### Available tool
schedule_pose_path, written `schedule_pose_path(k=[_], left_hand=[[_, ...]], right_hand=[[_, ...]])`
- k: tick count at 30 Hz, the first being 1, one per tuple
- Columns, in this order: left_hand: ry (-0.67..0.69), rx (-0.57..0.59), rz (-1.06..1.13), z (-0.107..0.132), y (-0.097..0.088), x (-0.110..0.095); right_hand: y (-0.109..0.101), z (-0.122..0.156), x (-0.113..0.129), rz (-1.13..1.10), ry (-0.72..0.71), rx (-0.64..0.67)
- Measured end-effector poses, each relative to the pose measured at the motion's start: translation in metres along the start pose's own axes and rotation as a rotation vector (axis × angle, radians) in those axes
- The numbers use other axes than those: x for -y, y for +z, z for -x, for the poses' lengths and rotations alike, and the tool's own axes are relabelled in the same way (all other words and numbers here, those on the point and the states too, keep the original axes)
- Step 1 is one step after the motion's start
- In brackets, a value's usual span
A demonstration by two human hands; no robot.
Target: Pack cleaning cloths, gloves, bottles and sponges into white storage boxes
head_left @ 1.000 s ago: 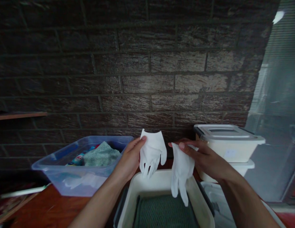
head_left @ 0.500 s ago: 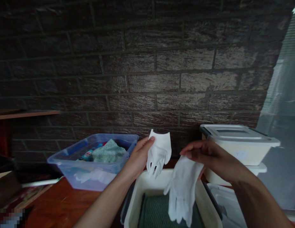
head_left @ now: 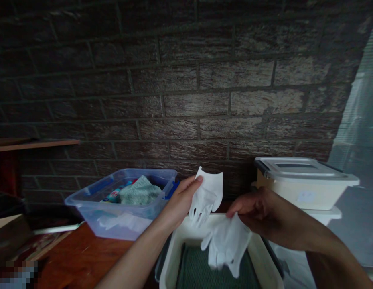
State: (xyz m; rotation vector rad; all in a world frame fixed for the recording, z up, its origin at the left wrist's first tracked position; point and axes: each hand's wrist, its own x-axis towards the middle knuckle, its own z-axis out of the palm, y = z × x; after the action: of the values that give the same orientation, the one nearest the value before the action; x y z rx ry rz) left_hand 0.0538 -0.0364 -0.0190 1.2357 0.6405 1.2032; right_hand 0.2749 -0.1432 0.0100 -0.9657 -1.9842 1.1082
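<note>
1. We see the left hand (head_left: 184, 196) with its fingers closed on the first white glove (head_left: 206, 194), the thumb lying over one side near the cuff. The cuff points upward and the glove's finger sleeves hang down.
2. We see the right hand (head_left: 258, 205) with its fingers drawn narrow at the cuff of the second white glove (head_left: 228, 241); the exact pinch is partly hidden from us. This glove droops, slightly spread, its sleeves splayed toward the lower edge of the view.
3. Below the second glove we note the open cream box (head_left: 173, 257), with a dark green textured cloth (head_left: 191, 269) inside. The glove hangs above this cloth; we cannot tell whether the first glove touches the box's far rim.
4. To handle such limp fabric well, we judge it best to grip each glove by the cuff edge, letting its sleeves fall straight and uncrossed.
5. We would take a broader hold with the right fingers, since a corner grip probably lets the cuff fold and the glove twist. Matching both cuffs in height and facing should make the pair easier to align.
6. At left, we find a clear plastic tub (head_left: 84, 200) on the bench (head_left: 70, 259), holding a pale green cloth (head_left: 141, 190).
</note>
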Motion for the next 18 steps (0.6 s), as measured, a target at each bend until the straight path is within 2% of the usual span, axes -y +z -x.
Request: schedule_pose_path(k=[3, 6, 8, 11, 15, 18], left_hand=[[-0.019, 0.015, -0.005, 0.005, 0.004, 0.000], [-0.040, 0.072, 0.005, 0.011, 0.010, 0.001], [-0.073, 0.109, 0.046, 0.016, 0.015, 0.002], [-0.130, 0.124, 0.137, 0.020, 0.020, 0.001], [-0.169, 0.115, 0.230, 0.020, 0.024, -0.003], [-0.213, 0.164, 0.265, 0.021, 0.025, -0.006]], right_hand=[[0.005, -0.005, 0.004, 0.252, -0.013, -0.173], [0.011, -0.012, 0.006, 0.440, -0.146, -0.351], [0.013, -0.017, 0.004, 0.480, -0.210, -0.394], [0.014, -0.022, 0.001, 0.389, -0.178, -0.335], [0.012, -0.025, 0.000, 0.005, -0.159, -0.195], [0.009, -0.029, -0.004, -0.169, -0.156, -0.202]])
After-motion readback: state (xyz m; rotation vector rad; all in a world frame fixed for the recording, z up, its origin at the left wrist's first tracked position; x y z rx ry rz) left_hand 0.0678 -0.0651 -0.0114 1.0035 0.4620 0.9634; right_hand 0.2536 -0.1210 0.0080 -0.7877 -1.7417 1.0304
